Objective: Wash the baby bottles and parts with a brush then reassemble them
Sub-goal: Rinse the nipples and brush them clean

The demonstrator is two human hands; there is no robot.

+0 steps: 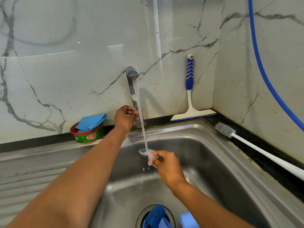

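**Rinsing a small clear part (148,154) under the tap (132,74)**

My right hand (166,163) pinches the small clear part between thumb and fingertips over the middle of the sink (205,153), right where the water stream (143,134) lands. Splash blurs it, so I cannot tell which piece of a bottle it is. My left hand (125,118) is up at the back rim, fingers curled round the tap lever (133,110) at the foot of the tap, well apart from the right hand.

The bottle brush (225,129) lies on the dark counter strip (266,168) along the sink's right rim, bristle head toward the corner, in neither hand. A squeegee (190,89) leans upright in the corner behind it. On the left rim stands an Exo soap tub (88,136) with a folded blue cloth (91,121) on it.

Below my right forearm, blue pieces (156,213) sit in the drain (141,213), with a pale blue piece (189,219) just beside it. Between my hands and the drain the basin floor is bare wet steel.
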